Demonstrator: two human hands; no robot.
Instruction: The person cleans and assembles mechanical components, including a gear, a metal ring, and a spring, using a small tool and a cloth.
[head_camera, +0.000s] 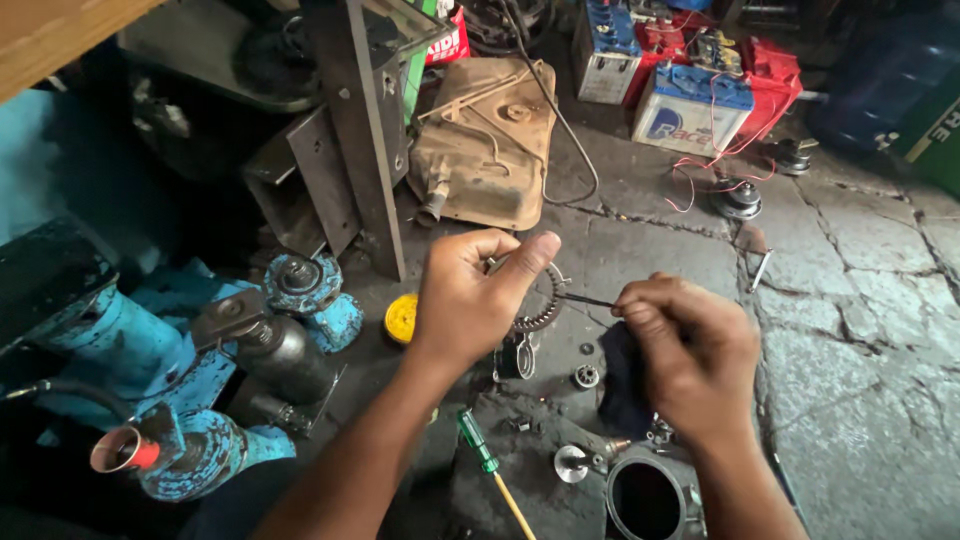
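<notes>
Above the cracked floor (850, 330), the left hand (470, 300) pinches a toothed ring (545, 305) while the right hand (690, 350) pinches a thin pick (585, 299); a slip could drop the ring among scattered parts.

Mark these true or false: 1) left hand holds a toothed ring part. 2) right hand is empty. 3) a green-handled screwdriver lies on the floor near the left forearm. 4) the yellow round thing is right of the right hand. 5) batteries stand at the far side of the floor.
1) True: the left hand pinches a toothed ring part.
2) False: the right hand holds a thin dark tool, its tip at the ring.
3) True: the green-handled screwdriver lies there.
4) False: the yellow round thing sits left of the left hand.
5) True: the batteries stand at the far side.
</notes>
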